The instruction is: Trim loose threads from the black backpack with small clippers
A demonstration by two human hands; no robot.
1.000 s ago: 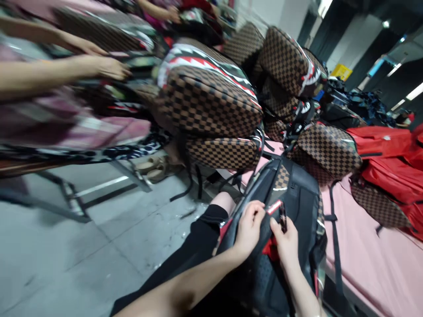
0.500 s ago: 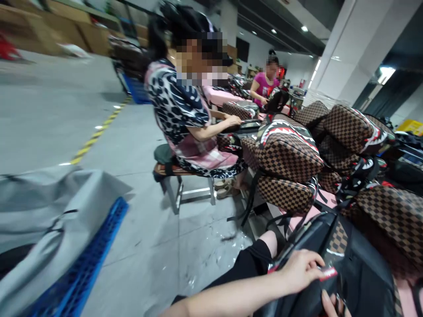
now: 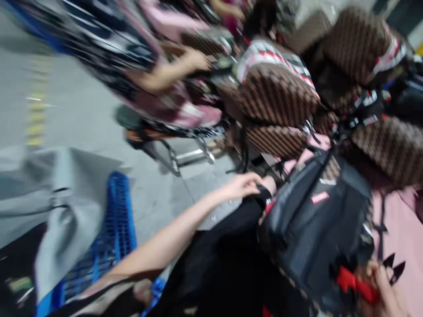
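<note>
The picture is smeared by motion. A black backpack with a small red label lies on my lap and against the pink table. My left hand reaches over my knee to the bag's left edge, fingers loosely stretched, holding nothing that I can see. At the lower right, my right hand is closed on a red strap or tab at the bag's near end. Small black snips stick up by its fingers.
Brown checkered backpacks with shark-mouth prints are piled on the table beyond. A co-worker sits on a stool to the left, arm stretched to that table. A blue crate draped with grey cloth stands on the concrete floor at my left.
My left hand has left the red label and slid to the bag's left edge by my knee. The bag has shifted lower. The view has swung down and right.
</note>
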